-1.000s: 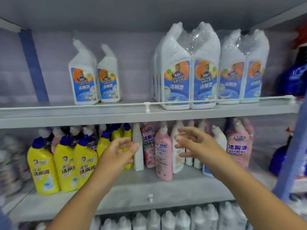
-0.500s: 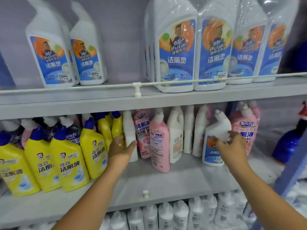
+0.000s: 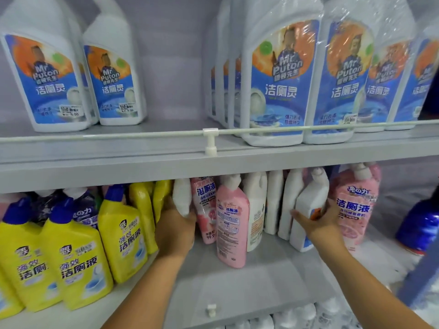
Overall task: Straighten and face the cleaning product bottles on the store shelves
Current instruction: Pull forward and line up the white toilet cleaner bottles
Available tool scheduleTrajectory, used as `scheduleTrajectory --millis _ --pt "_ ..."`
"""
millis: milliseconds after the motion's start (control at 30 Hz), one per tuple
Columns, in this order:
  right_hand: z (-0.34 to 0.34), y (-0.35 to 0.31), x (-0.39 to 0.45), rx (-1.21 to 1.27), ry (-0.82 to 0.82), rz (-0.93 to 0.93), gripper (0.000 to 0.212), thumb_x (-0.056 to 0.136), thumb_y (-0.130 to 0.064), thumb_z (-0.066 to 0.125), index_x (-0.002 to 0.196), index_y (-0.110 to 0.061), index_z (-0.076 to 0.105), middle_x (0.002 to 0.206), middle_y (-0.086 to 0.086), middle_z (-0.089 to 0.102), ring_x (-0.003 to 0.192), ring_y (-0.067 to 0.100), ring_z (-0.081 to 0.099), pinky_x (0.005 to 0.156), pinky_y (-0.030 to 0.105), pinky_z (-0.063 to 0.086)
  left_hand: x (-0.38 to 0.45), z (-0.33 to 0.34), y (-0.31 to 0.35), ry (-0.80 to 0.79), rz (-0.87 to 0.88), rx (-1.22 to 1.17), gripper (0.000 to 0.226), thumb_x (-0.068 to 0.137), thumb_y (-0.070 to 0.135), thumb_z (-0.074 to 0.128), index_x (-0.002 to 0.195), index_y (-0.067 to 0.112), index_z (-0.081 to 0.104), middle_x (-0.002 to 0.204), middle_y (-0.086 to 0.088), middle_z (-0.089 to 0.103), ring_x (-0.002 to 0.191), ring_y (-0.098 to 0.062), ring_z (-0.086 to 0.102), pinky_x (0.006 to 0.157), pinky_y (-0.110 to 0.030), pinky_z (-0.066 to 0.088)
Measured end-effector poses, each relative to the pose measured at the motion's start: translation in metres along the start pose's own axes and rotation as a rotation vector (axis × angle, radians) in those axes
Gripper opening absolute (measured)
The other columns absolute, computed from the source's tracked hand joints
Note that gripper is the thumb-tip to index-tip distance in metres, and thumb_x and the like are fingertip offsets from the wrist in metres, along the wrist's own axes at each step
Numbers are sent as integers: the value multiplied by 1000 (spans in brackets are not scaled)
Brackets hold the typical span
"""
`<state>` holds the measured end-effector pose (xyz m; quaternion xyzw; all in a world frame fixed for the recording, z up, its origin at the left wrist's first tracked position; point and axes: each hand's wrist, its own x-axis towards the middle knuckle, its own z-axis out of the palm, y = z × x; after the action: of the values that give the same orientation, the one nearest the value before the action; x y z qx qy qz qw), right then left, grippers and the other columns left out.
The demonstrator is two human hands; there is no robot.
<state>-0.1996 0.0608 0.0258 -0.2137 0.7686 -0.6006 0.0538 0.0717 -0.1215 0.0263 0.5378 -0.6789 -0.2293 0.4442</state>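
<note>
both hands have closed in — left hand (image 3: 175,231) grips a white bottle (image 3: 181,197), right hand (image 3: 319,222) clasps a side-turned white bottle (image 3: 306,210); most facing remains.

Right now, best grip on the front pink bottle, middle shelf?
Take the pink bottle round its mid-body, from the front. It stands upright ahead of its row, with bare shelf before it; neighbours crowd its sides and the upper shelf hides its cap.
</note>
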Motion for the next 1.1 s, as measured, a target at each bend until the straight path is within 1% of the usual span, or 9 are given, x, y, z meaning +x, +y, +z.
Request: scheduleTrajectory --millis 100,200,300,400,467,600,700,833,1100 --pt "3 0 1 -18 2 36 73 74 -24 90 131 -11 45 109 5 59 97 28 59 82 36 44 -4 -8 -6 -43 2 0 36 92 44 66 117 19 58 103 -14 73 91 -40 67 66 -35 45" --pt "7 0 -9 -150 16 8 81 62 -40 93 123 -13 47 113 8 57 106 31 59 87 42 50 -10 -18 -14 -94 4 0 43 89 45 70 123 22 57 109 -10 72 96 -39 67 70 -36 48" --pt "18 6 -37 -156 -3 -70 89 52 -51 92 120 -14 47 111 5 58 99 24 59 85 42 54 -20 -29 -30 -151 -41 -4 41 84 50 74 111 25 57 103 -3 72 95 -36 67 73 -38 52" --pt "26 4 -75 -22 -101 -69 76 61 -33 96 112 -19 42 98 -3 57 87 15 61 70 25 50 -42 -45 -42 -153 -43 -112 34 81 48 78 106 34 59 93 14 70 91 -21 68 73 -34 53" --pt "31 3 -96 26 -171 -71 78 64 -29 96 115 -17 38 96 -4 58 86 12 63 64 20 47 -59 -55 -46 -145 -45 -143 35 82 46 79 109 34 60 94 15 72 88 -16 70 72 -34 55" --pt "30 2 -125 82 -305 -107 85 60 -33 97 121 -23 39 102 -9 62 89 7 67 70 22 55 -84 -68 -54 -191 -64 -281 42 83 36 81 119 33 60 109 11 73 98 -10 70 84 -42 60" --pt "20 -4 -130 195 -448 -28 62 71 -19 91 120 -25 53 105 -4 73 91 10 73 71 25 58 -85 -72 -51 -231 -80 -280 50 78 34 86 120 34 60 108 11 73 98 -11 70 86 -42 59" --pt "6 -22 -133 240 -639 -29 39 82 -5 80 114 -22 66 101 -2 79 90 13 76 68 22 58 -87 -83 -44 -263 -121 -329 41 80 26 86 113 29 63 106 8 75 98 -16 72 85 -42 60" --pt "-16 -49 -175 247 -639 -134 39 81 -9 82 110 -29 68 99 -7 78 90 10 75 75 28 62 -144 -155 -21 -233 -104 -373 41 80 23 85 109 40 62 100 14 77 95 -7 72 75 -26 57"
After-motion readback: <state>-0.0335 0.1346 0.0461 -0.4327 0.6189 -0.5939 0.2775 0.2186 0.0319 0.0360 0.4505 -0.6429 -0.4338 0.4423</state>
